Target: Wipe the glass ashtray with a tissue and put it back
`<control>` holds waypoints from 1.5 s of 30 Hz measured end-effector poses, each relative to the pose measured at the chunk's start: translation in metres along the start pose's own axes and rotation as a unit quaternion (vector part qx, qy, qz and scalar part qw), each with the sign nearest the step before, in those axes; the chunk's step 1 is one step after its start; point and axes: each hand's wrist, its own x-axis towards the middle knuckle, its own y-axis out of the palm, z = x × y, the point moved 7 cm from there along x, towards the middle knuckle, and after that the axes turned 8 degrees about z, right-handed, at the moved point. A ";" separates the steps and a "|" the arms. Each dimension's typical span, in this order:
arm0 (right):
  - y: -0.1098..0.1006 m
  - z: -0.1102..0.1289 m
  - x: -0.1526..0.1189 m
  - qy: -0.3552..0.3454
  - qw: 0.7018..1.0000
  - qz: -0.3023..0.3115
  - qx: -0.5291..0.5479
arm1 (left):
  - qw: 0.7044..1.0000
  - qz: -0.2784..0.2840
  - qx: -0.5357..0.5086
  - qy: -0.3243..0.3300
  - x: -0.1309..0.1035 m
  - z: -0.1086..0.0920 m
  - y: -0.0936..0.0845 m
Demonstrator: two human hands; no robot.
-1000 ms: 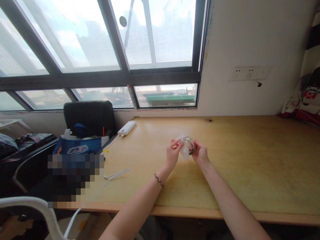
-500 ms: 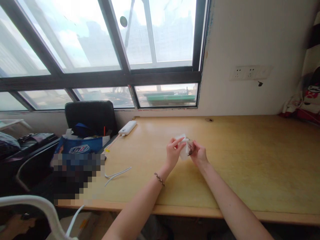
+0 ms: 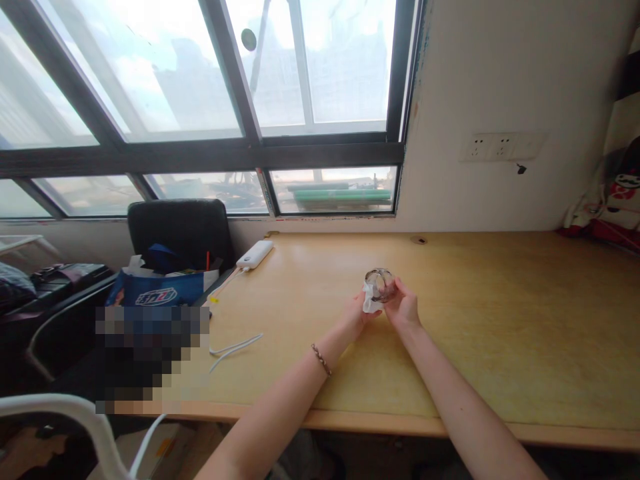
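Both hands meet above the middle of the wooden table (image 3: 480, 320). My right hand (image 3: 404, 305) is closed on the right side of a small clear, round object with dark lines (image 3: 381, 283), which looks like a glass or cup. My left hand (image 3: 357, 313) is closed round a crumpled white tissue (image 3: 370, 300) and presses it to the lower left side of the clear object. The left fingers are partly hidden behind the tissue.
A white power bank (image 3: 256, 254) with a cable lies at the table's far left. A loose white cable (image 3: 237, 347) is nearer. Left of the table stand a black chair (image 3: 180, 227) and a blue bag (image 3: 165, 290).
The clear object has turned so that its round rim shows. The tissue is more bunched, and my left hand has moved from its front to lower beside it.
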 end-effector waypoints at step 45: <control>-0.037 -0.005 0.006 0.009 0.994 -0.104 -0.026 | 0.723 0.111 0.615 0.294 -0.045 -0.033 0.053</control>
